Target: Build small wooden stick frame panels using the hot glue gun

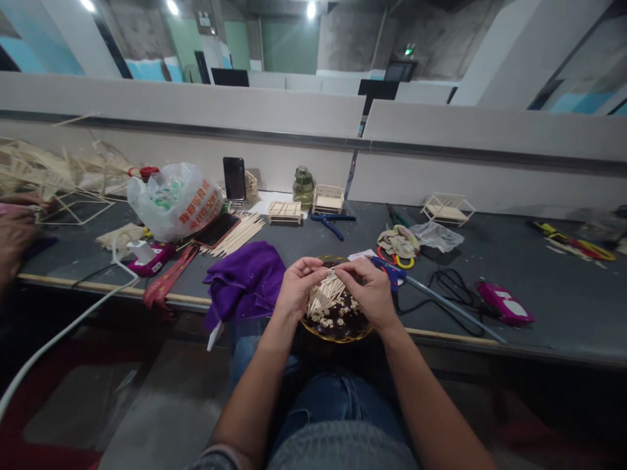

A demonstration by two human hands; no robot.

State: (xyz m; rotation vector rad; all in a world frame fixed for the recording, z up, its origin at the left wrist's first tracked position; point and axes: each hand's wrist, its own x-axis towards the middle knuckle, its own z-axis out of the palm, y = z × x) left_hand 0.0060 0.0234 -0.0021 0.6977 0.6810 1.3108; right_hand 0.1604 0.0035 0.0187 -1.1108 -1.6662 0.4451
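My left hand [298, 287] and my right hand [368, 288] meet over a dark round dish with a flower pattern and a gold rim [337, 326] at the table's front edge. Both hands are closed on a bundle of thin pale wooden sticks [324, 297] lying across the dish. The fingertips pinch the sticks' far ends. A purple cloth [245, 281] lies just left of my left hand. A blue-handled glue gun [392, 269] lies just right of my right hand, its cable trailing along the table.
The dark table [539, 261] carries loose sticks [240, 235], small stick-built frames [448, 207], a white plastic bag [174, 202], an upright phone [234, 178], a green jar [304, 186], scissors [333, 222] and a pink tool [504, 303]. Another person's hand [14, 235] shows at far left.
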